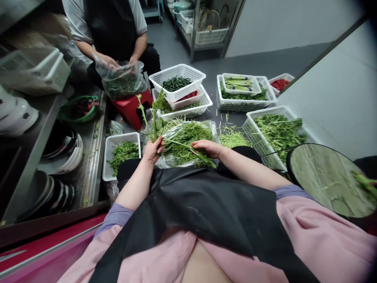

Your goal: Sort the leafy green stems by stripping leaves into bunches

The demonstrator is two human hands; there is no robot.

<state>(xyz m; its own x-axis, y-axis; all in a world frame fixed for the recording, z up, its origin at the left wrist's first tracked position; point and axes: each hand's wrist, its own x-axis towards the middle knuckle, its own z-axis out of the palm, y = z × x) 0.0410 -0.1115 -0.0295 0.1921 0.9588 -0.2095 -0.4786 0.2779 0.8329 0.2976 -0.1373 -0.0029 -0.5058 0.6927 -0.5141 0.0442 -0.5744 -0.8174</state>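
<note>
My left hand (pixel 152 151) is closed around a few upright green vegetable stalks (pixel 154 120), which look leafless along most of their length. A long thin stem (pixel 180 144) runs sideways from that hand to my right hand (pixel 207 147), whose thumb and fingers pinch it. Leafy tips (pixel 207 160) hang just below my right fingers. Under both hands, at my knees, lies a heap of thin green stalks (pixel 188 133) in an open clear plastic bag (pixel 214 127). I cannot make out the exact kind of vegetable.
A co-worker (pixel 108 23) sits opposite, hands in a bag of greens (pixel 122 83) above a red stool (pixel 129 108). White baskets (pixel 176 94) of chillies stand ahead, a basket of greens (pixel 279 131) right, another (pixel 122 157) left. Pale trimmings (pixel 234 138) lie on the floor. A round stool (pixel 326 179) is right.
</note>
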